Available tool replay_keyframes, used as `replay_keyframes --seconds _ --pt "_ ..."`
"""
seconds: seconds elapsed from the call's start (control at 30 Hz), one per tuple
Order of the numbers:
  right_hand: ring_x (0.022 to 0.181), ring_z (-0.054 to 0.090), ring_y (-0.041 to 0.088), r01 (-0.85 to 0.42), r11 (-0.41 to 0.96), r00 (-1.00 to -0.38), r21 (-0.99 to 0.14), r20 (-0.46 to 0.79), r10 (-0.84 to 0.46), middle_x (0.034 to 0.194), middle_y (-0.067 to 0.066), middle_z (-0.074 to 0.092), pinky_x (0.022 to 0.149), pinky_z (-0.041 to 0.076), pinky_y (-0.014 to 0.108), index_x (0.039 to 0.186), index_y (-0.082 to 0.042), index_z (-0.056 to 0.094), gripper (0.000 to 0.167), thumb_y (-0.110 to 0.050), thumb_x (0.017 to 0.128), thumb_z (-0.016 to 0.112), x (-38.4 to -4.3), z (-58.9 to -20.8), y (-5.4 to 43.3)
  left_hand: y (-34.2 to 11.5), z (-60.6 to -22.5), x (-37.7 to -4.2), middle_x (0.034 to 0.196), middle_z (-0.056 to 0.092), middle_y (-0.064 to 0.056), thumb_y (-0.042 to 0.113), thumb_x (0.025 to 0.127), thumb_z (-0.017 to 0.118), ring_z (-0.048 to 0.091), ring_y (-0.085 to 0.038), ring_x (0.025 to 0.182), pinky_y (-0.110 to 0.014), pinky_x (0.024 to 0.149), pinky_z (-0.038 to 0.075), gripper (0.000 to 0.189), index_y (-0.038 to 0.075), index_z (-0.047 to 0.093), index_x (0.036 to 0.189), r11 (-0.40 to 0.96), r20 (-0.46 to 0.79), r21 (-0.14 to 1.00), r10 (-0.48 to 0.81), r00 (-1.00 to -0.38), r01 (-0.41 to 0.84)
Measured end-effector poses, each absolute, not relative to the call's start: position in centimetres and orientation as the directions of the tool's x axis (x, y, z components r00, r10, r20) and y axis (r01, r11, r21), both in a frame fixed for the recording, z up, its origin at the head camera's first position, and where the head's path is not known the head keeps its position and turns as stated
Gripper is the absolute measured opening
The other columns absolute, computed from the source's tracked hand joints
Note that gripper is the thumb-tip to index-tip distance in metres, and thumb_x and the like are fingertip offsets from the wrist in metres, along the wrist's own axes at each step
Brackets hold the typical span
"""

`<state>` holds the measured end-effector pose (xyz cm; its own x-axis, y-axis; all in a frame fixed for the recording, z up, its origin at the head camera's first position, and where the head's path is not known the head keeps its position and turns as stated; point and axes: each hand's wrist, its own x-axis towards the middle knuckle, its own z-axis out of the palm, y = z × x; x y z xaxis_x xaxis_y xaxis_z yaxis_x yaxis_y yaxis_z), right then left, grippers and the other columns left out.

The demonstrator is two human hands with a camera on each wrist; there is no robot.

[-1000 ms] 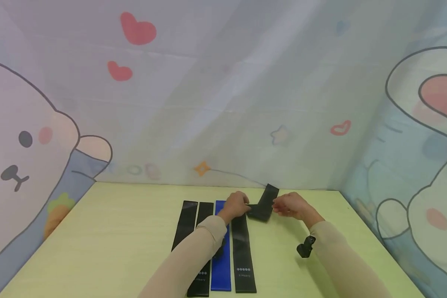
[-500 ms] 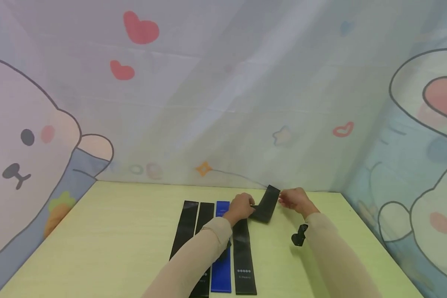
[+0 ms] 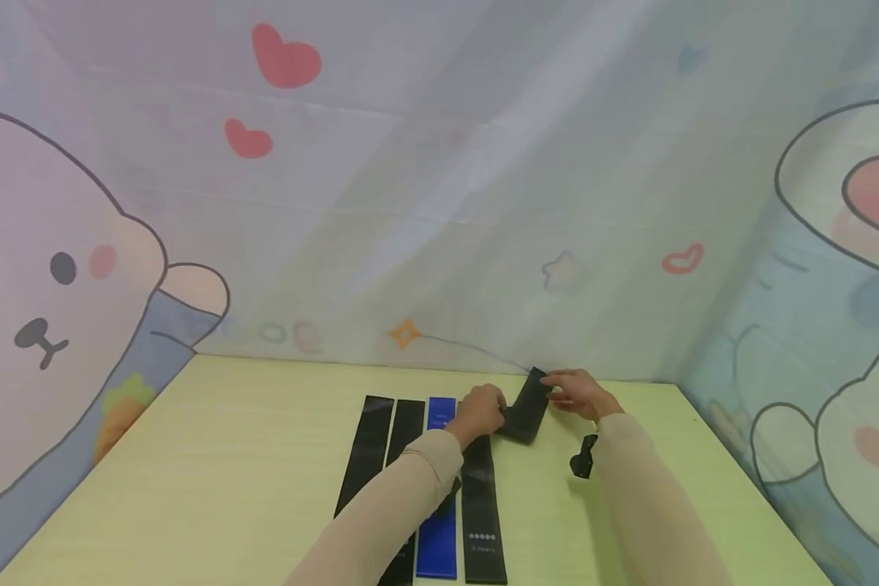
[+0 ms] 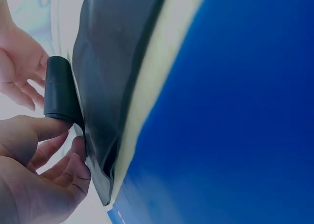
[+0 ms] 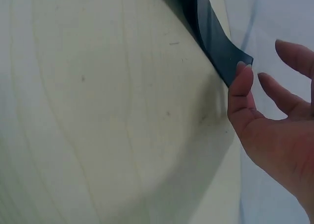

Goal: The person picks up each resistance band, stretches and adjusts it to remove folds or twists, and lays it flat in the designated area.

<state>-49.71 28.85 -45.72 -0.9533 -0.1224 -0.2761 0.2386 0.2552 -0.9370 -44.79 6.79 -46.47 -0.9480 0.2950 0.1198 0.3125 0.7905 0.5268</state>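
A black resistance band [image 3: 527,411] lies bent in an L at the right end of a row of bands. My left hand [image 3: 479,413] pinches its near-left end between thumb and fingers; in the left wrist view the dark band [image 4: 63,91] curves up from that grip. My right hand [image 3: 579,392] is at the band's far end, fingers parted. In the right wrist view one fingertip [image 5: 241,74] overlaps the corner of the band [image 5: 223,52], with the other fingers apart from it. Under my left hand lies another black band [image 3: 482,513], its far end hidden.
To the left lie a blue band [image 3: 437,545] and two more black bands, one [image 3: 366,431] outermost, partly covered by my left sleeve. The pale yellow table [image 3: 249,472] ends at a printed cloth backdrop [image 3: 439,203] just behind the bent band.
My right hand moved away to the right, then came back in to the band's far end, its fingers now overlapping it. My left hand kept its pinch, shifting slightly right with the band.
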Motion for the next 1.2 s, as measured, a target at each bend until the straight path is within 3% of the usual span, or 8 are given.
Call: replay_keyframes --seconds 0.17,0.33,0.57,0.87,0.97,1.03,1.1,1.2 --pt "0.134 0.043 0.038 0.216 0.221 -0.961 -0.951 -0.247 -0.125 0.158 0.028 0.023 0.091 0.048 0.034 0.151 0.013 0.024 0.063 -0.016 0.104 0.053 -49.9 -47.1 28.6 7.1 -46.7 -44.6 0.104 0.071 -0.005 0.001 0.085 0.073 0.067 -0.025 0.096 -0.037 0.077 0.056 0.021 0.006 0.075 0.105 0.792 0.099 0.52 0.316 -0.944 0.319" --pt "0.137 0.04 0.042 0.19 0.22 -0.974 -0.957 -0.212 -0.082 0.154 0.031 0.03 0.104 0.042 0.044 0.147 0.017 0.029 0.061 -0.016 0.103 0.054 -49.7 -47.7 28.4 7.4 -46.9 -44.4 0.098 0.072 -0.003 0.002 0.085 0.073 0.067 -0.023 0.093 -0.036 0.077 0.056 0.016 0.006 0.077 0.1 0.8 0.09 0.501 0.332 -0.939 0.33" --pt "0.115 0.052 0.03 0.134 0.256 -0.986 -0.957 -0.154 -0.061 0.135 0.026 0.047 0.096 0.047 0.04 0.14 0.02 0.038 0.056 -0.009 0.098 0.06 -49.3 -47.3 28.6 7.7 -46.2 -44.2 0.093 0.064 -0.007 0.002 0.084 0.074 0.06 -0.022 0.087 -0.035 0.072 0.054 0.009 0.006 0.077 0.09 0.809 0.115 0.484 0.32 -0.941 0.334" --pt "0.106 0.062 0.023 0.082 0.262 -0.994 -0.962 -0.058 0.097 0.138 0.029 0.052 0.095 0.051 0.039 0.13 0.012 0.059 0.04 -0.006 0.095 0.067 -48.9 -46.7 29.2 8.1 -45.8 -44.1 0.098 0.065 -0.005 0.008 0.081 0.076 0.057 -0.027 0.092 -0.04 0.078 0.05 0.01 0.015 0.081 0.086 0.857 0.187 0.387 0.288 -0.939 0.34" --pt "0.099 0.067 0.022 0.041 0.215 -0.992 -0.976 -0.015 0.122 0.127 0.027 0.06 0.095 0.052 0.041 0.122 0.014 0.063 0.033 -0.002 0.093 0.069 -48.6 -46.3 29.2 7.8 -45.9 -44.2 0.08 0.063 -0.001 -0.006 0.078 0.068 0.046 -0.016 0.068 -0.027 0.064 0.042 0.016 0.007 0.076 0.073 0.82 0.191 0.432 0.322 -0.927 0.374" --pt "0.096 0.068 0.02 0.024 0.204 -0.995 -0.979 -0.003 0.103 0.118 0.022 0.064 0.095 0.052 0.042 0.12 0.014 0.063 0.032 -0.001 0.092 0.07 -48.2 -46.1 29.2 7.5 -46.0 -44.4 0.067 0.045 -0.002 -0.014 0.078 0.062 0.027 -0.012 0.063 -0.025 0.059 0.027 0.024 0.001 0.052 0.061 0.787 0.169 0.469 0.365 -0.915 0.4" --pt "0.098 0.068 0.02 0.012 0.201 -0.998 -0.98 0.001 0.065 0.115 0.018 0.064 0.096 0.052 0.043 0.124 0.014 0.059 0.035 0.0 0.093 0.068 -47.6 -45.8 29.2 7.2 -46.0 -44.5 0.07 0.051 -0.003 -0.018 0.078 0.059 0.033 -0.009 0.064 -0.022 0.059 0.029 0.02 -0.003 0.054 0.064 0.758 0.169 0.492 0.4 -0.901 0.428" --pt "0.108 0.063 0.023 -0.021 0.235 -1.0 -0.972 0.016 -0.026 0.122 0.02 0.058 0.098 0.05 0.043 0.135 0.014 0.051 0.042 -0.001 0.097 0.063 -46.6 -44.9 29.6 6.8 -45.7 -44.7 0.098 0.07 -0.014 -0.017 0.082 0.059 0.065 -0.019 0.085 -0.023 0.066 0.046 0.023 -0.009 0.072 0.099 0.706 0.19 0.549 0.415 -0.89 0.447"
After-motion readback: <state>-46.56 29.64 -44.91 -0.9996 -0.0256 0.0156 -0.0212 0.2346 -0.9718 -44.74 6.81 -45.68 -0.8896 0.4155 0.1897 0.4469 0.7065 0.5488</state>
